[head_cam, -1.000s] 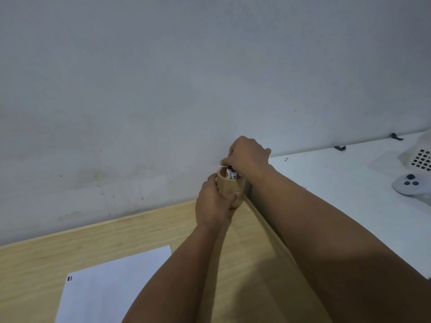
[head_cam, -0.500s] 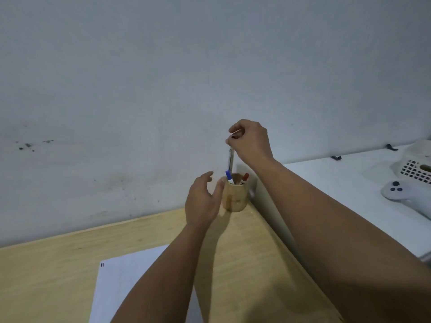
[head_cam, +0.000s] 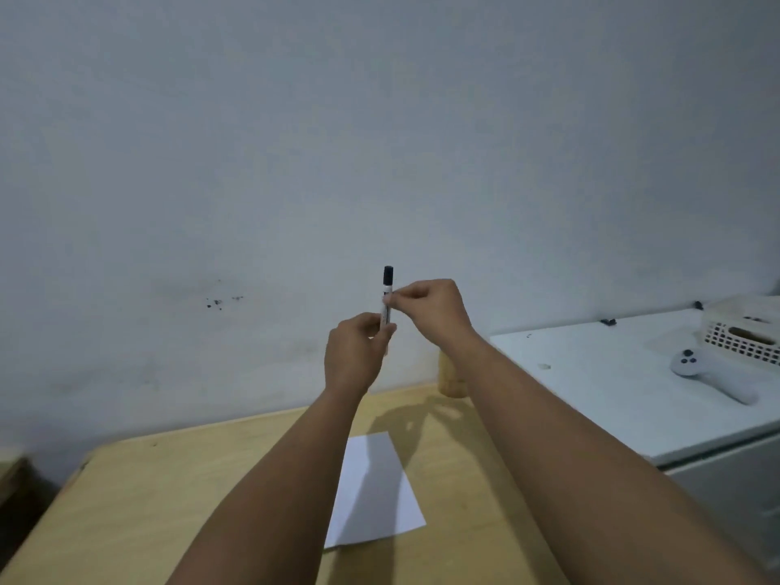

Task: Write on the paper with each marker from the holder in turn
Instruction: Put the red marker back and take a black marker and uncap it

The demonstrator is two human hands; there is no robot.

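Note:
A white marker with a black end (head_cam: 387,295) stands upright in the air in front of the wall. My right hand (head_cam: 430,308) pinches its middle from the right. My left hand (head_cam: 356,354) grips its lower part from below. The wooden holder (head_cam: 449,375) stands at the back right corner of the wooden table (head_cam: 169,491), mostly hidden behind my right forearm. A white sheet of paper (head_cam: 375,491) lies on the table between my forearms, partly covered by my left arm.
A white cabinet top (head_cam: 591,382) adjoins the table on the right. On it lie a white game controller (head_cam: 709,371) and a white perforated basket (head_cam: 745,331). A bare grey wall rises behind.
My right hand pulled the marker out of the holder and raised it. My left hand left the holder and took the marker's lower part. The view tilted up and back.

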